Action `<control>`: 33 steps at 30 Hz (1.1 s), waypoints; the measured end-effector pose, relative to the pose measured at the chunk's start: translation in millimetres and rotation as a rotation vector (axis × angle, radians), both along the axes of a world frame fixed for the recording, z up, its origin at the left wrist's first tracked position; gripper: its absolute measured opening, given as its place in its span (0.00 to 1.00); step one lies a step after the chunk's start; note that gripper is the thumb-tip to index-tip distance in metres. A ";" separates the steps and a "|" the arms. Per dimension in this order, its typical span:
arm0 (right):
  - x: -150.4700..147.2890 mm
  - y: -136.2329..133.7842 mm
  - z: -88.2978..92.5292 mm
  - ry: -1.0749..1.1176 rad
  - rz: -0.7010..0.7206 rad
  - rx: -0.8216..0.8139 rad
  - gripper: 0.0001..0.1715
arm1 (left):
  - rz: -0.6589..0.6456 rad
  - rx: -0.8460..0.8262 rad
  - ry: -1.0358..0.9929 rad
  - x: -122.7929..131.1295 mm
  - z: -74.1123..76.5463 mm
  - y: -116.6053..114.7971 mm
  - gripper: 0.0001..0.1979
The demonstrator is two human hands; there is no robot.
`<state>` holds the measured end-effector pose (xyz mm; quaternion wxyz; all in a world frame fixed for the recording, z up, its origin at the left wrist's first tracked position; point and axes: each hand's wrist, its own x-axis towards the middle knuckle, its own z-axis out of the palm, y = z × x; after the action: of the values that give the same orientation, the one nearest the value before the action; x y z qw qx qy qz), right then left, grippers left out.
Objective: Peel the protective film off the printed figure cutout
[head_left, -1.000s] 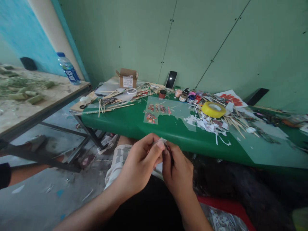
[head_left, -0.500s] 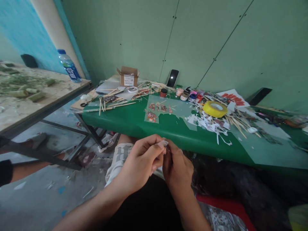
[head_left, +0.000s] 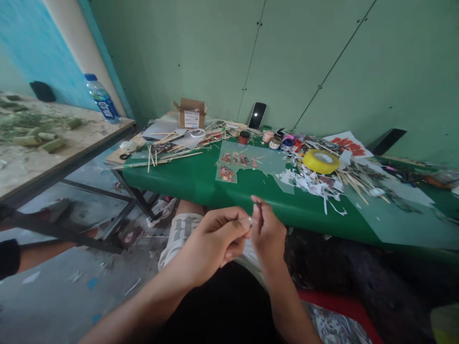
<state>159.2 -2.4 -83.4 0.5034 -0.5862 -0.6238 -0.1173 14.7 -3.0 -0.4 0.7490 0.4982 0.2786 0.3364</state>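
Note:
Over my lap, my left hand [head_left: 218, 239] pinches a small whitish, see-through piece [head_left: 249, 220] between thumb and forefinger. My right hand [head_left: 269, 234] is closed just beside it, its fingertips round a small dark thin thing [head_left: 257, 204] that is mostly hidden. The see-through piece reaches towards the right hand's fingers; whether both hands hold it I cannot tell. Beyond the hands, on the green tabletop [head_left: 172, 184], small red patterned cut-outs [head_left: 226, 173] lie on a clear sheet [head_left: 272, 165].
A yellow tape roll [head_left: 309, 161], white paper scraps [head_left: 304, 184], paint jars [head_left: 275, 142] and thin sticks [head_left: 152, 155] cover parts of the table. A phone [head_left: 257, 116] leans on the wall near an opened carton [head_left: 191, 117]. Another person's arm [head_left: 43, 255] shows at lower left.
My right hand has shifted slightly right and up, apart from the left fingertips, and its forefinger is raised. My left hand has sunk slightly, still pinching the see-through piece.

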 end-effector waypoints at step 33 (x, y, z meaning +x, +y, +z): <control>-0.6 -39.2 65.5 0.631 0.424 -0.282 0.05 | 0.106 0.391 0.380 -17.8 12.4 3.0 0.11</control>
<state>158.7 -41.6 -17.9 0.5978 -0.5153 -0.5555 0.2617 -3.1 0.0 12.0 0.5542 0.6722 0.3694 0.3233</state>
